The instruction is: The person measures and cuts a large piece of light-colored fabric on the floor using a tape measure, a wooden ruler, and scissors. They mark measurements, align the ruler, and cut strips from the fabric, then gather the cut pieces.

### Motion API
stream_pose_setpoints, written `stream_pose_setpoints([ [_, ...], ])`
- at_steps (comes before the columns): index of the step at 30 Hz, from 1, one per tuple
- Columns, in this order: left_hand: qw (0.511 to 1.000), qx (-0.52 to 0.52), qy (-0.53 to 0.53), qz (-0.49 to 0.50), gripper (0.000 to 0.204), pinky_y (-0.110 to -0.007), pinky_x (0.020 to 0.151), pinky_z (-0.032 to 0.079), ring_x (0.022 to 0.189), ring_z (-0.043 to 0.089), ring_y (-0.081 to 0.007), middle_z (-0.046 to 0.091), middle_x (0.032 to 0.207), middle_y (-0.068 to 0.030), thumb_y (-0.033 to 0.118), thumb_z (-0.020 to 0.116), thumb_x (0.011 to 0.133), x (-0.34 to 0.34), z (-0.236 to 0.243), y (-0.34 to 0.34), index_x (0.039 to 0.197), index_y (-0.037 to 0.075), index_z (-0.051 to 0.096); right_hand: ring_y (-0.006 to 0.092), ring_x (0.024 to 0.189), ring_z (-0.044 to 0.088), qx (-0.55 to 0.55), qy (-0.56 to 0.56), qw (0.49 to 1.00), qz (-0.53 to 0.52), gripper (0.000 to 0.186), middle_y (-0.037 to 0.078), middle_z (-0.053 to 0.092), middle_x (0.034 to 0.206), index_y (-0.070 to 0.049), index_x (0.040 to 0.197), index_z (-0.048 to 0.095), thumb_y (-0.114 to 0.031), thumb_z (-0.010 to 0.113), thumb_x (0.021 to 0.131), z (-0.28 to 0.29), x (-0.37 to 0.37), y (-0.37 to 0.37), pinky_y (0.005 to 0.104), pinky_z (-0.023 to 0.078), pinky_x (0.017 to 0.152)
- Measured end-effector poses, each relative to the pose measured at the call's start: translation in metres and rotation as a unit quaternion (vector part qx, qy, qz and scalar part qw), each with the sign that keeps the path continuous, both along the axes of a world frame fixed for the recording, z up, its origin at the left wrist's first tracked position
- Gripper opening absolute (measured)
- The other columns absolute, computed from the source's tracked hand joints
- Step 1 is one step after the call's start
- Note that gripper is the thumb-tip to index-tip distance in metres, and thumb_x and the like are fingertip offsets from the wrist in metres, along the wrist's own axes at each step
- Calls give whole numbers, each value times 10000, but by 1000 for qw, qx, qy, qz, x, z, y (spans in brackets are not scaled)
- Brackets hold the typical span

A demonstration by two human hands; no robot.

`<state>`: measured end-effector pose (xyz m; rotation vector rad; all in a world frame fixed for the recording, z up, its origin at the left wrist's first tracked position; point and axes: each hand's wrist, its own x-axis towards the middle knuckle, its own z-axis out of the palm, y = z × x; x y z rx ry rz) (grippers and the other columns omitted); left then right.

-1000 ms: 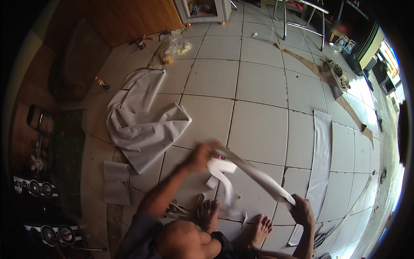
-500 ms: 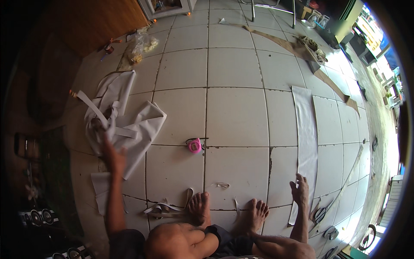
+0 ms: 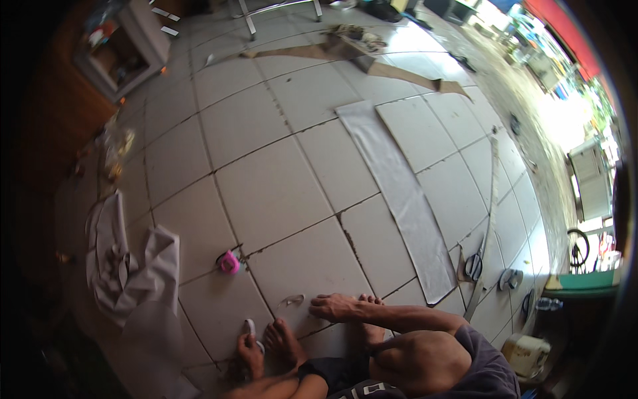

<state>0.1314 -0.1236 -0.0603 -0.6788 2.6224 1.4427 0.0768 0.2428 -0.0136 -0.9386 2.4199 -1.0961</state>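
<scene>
Low beside my left foot, my left hand (image 3: pixel 250 356) is closed on a white fabric strip (image 3: pixel 250 326), whose looped end sticks up above the fingers. My right hand (image 3: pixel 334 308) reaches across to the floor tiles in front of my right foot, fingers bent and drawn together. Whatever they may hold is hidden. Just left of its fingertips lies a small curled white scrap (image 3: pixel 292 300). A pink tape measure (image 3: pixel 229 262) rests on the tiles farther left. Crumpled white fabric (image 3: pixel 136 272) lies at the left, away from both hands.
A long white fabric panel (image 3: pixel 399 199) lies flat at right. Beyond it are scissors (image 3: pixel 473 266) beside a narrow long strip (image 3: pixel 493 193). A brown fabric length (image 3: pixel 399 72) stretches across the far floor. A cabinet (image 3: pixel 119 53) stands far left, a metal-legged stand (image 3: pixel 279 9) at the back.
My left hand has left the crumpled fabric and come to my left foot, now gripping a white strip. My right hand has moved from the long panel to between my feet. The view has turned right.
</scene>
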Motion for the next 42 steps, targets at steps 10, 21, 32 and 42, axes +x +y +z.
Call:
stream_pose_setpoints([
  [10,967,225,47,-110,153,-230,625,490,729,610,-84,637,822,-6,187,643,1042,-149,144,124,1003,39,625,312,1054,654,-101,-162,970,-149,223,134,631,1097,-49,1133,647,-206,669,977,13,-39,-8,415,598,845],
  [21,904,120,104,-398,332,-344,823,559,964,671,-215,672,1152,-120,126,632,1009,-153,158,194,1330,42,653,186,897,698,-350,-82,738,-571,189,75,719,1017,-45,1137,675,-111,655,962,89,-29,234,339,578,873],
  [32,914,-252,163,-273,435,-488,1039,483,1241,555,-382,547,1337,-221,115,634,982,-178,82,80,1402,42,554,402,1429,453,232,44,683,-691,653,235,474,1544,-82,1495,508,-424,685,967,-1,15,254,547,359,1171],
  [42,891,-340,110,-280,438,-541,1076,433,1301,511,-433,514,1409,-254,298,511,1067,-248,14,41,1396,9,537,345,1586,187,344,58,702,-620,677,136,250,1705,-266,1621,347,-616,393,1043,-36,19,184,698,40,1217],
])
